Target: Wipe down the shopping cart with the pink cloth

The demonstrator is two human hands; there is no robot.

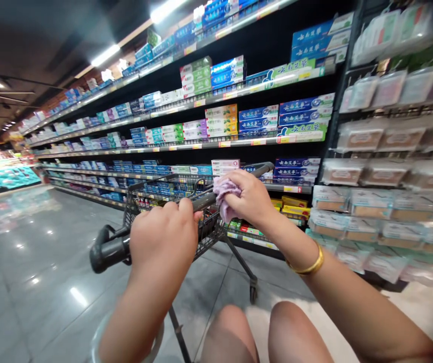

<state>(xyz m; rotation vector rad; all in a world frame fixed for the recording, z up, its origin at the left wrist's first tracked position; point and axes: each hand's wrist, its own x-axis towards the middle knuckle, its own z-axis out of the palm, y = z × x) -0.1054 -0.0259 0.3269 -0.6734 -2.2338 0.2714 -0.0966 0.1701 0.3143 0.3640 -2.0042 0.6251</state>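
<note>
Bare knees point(229, 333) sit bottom-middle, and from far off I see the left hand point(163, 229) wrapped around the shopping-cart handle point(204, 202), which slants up rightward through the frame's middle, where the right hand point(249, 196) squeezes a purple cloth point(222, 197) against it.

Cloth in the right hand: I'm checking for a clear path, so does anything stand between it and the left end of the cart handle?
Yes: the left hand grips the handle between the cloth and the handle's left end. On the bare stretch between cloth and hand, nothing visible stands in the way.
</note>
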